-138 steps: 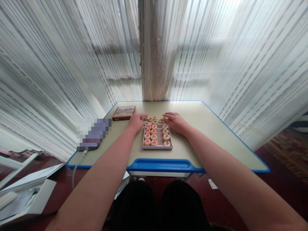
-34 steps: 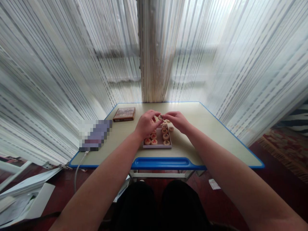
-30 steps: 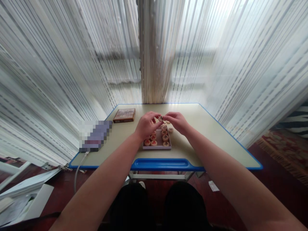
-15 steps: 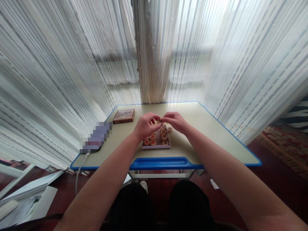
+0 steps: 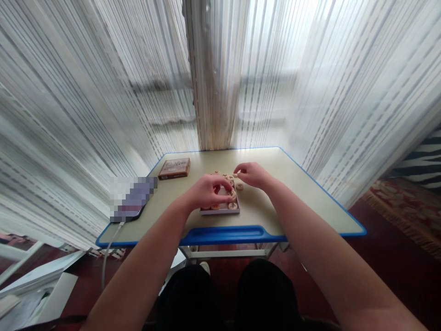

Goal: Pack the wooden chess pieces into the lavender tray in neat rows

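A shallow box tray [image 5: 220,212] holds round wooden Chinese chess pieces with red or black characters. My left hand [image 5: 206,190] reaches over the tray and covers much of its left side. Its thumb and fingertips close around a black-marked chess piece [image 5: 232,195] in the right column; another black-marked piece [image 5: 233,206] lies just below. Beyond the tray's far right corner, my right hand [image 5: 254,174] pinches a pale chess piece [image 5: 236,175] at its fingertips. One loose chess piece [image 5: 240,186] rests on the table beside the tray.
The tray is on a pale table [image 5: 268,216] with a blue rim and a blue front groove [image 5: 225,232]. A brown box [image 5: 174,168] lies at the back left. Nearer the left edge is a blurred-out phone [image 5: 136,202] with a white cable [image 5: 106,257]. Curtains hang behind.
My hands have moved apart from the far end of the tray. The left has come nearer, onto the right column of pieces; the right sits just outside the tray. The view has shifted slightly.
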### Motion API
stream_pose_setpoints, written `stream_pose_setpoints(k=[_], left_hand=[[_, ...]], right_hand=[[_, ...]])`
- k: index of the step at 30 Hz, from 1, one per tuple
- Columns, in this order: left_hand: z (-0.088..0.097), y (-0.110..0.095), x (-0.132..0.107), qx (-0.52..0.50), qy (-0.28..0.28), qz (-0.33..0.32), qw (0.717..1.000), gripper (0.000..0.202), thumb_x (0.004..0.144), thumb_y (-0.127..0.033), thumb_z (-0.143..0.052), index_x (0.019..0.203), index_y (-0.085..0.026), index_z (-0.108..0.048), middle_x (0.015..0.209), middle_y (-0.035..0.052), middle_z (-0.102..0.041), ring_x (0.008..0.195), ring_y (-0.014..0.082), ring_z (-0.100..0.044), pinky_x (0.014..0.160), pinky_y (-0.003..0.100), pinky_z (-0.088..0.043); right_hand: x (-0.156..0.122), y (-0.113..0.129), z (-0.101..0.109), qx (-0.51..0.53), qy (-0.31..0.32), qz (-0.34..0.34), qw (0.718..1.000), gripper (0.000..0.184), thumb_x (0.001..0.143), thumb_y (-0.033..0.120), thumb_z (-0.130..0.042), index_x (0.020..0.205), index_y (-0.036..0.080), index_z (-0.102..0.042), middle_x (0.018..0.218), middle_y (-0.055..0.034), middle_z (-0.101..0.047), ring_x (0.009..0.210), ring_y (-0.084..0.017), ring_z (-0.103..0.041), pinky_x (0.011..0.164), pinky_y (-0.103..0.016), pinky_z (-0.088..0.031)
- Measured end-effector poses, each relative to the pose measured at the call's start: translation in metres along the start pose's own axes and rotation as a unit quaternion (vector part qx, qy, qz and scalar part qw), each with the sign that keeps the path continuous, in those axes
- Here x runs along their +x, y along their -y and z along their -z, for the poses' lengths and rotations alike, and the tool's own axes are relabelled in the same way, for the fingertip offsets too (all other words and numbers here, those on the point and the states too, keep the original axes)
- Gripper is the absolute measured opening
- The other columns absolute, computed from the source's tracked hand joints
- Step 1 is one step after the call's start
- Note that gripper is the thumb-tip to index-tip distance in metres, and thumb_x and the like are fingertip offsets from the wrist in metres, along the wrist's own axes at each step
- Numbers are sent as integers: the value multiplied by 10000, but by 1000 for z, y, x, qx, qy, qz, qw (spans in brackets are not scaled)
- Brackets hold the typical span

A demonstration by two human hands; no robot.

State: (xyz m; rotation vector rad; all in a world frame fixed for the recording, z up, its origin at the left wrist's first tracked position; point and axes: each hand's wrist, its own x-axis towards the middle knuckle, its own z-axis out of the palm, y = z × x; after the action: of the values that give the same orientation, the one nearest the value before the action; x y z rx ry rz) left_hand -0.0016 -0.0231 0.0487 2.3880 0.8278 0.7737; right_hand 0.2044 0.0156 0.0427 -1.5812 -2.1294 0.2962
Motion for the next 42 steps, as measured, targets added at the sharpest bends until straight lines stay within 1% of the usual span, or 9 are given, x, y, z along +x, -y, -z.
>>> stream_pose_setpoints(k=[3, 5, 8, 15, 21, 24, 30, 36, 42], left_hand=[[-2, -7, -2, 47, 47, -27, 997, 202, 686, -341, -713, 783, -164, -708, 740, 7, -666, 614, 97, -517, 597, 222, -412], [-3, -9, -2, 68, 64, -43, 995, 189, 700, -345, -703, 772, -170, -714, 765, 14, -666, 677, 117, -558, 648, 231, -425], [-4, -9, -2, 91, 79, -51, 991, 175, 723, -340, -684, 774, -177, -720, 752, 17, -651, 692, 126, -570, 657, 237, -428], [-8, -4, 0, 109, 77, -65, 989, 255, 723, -404, -692, 838, -180, -727, 765, 25, -647, 701, 136, -573, 670, 248, -427], [-8, -6, -1, 95, 78, -63, 990, 253, 731, -398, -688, 855, -182, -732, 767, 27, -654, 693, 132, -577, 673, 248, -442], [-6, -6, -2, 85, 73, -55, 992, 244, 728, -401, -683, 828, -184, -736, 757, 24, -657, 676, 129, -575, 660, 248, -446], [-4, -2, -3, 63, 77, -45, 994, 130, 738, -252, -636, 751, -190, -750, 756, 16, -663, 665, 115, -585, 647, 236, -451], [-2, -3, -3, 66, 82, -36, 994, 156, 741, -253, -614, 732, -189, -756, 731, 15, -652, 638, 113, -570, 646, 241, -450], [-5, -2, -2, 75, 93, -49, 992, 163, 736, -227, -593, 689, -191, -745, 712, 14, -654, 628, 114, -561, 628, 239, -436]], right_hand=[[0, -1, -4, -22, 0, 17, 1000, 277, 732, 175, -501, 857, 193, -747, 767, -27, -710, 655, -134, -575, 609, -235, -406], [0, -1, -6, -27, -2, 27, 999, 267, 737, 178, -503, 844, 196, -747, 789, -25, -720, 688, -140, -595, 637, -234, -420], [0, -1, -6, -25, -11, 37, 999, 255, 748, 185, -503, 827, 196, -745, 807, -23, -728, 719, -144, -614, 661, -232, -432], [0, 1, -5, -45, -25, 54, 997, 253, 752, 181, -510, 828, 192, -751, 778, -26, -728, 689, -145, -608, 650, -237, -430], [-1, 2, -4, -52, -23, 54, 997, 257, 749, 178, -511, 830, 189, -755, 772, -27, -730, 674, -141, -604, 646, -236, -423], [-1, 2, -4, -53, -29, 54, 997, 258, 745, 182, -513, 832, 187, -756, 766, -28, -729, 667, -140, -600, 639, -236, -419], [-1, 2, -4, -59, -25, 48, 997, 263, 752, 181, -509, 841, 188, -756, 779, -29, -731, 678, -141, -603, 642, -233, -421], [0, 0, -5, -73, -24, 39, 996, 275, 765, 186, -498, 859, 190, -756, 799, -34, -733, 688, -148, -603, 648, -242, -421], [1, -1, -6, -73, -24, 36, 996, 255, 775, 207, -514, 855, 195, -757, 800, -36, -734, 693, -155, -609, 644, -247, -422]])
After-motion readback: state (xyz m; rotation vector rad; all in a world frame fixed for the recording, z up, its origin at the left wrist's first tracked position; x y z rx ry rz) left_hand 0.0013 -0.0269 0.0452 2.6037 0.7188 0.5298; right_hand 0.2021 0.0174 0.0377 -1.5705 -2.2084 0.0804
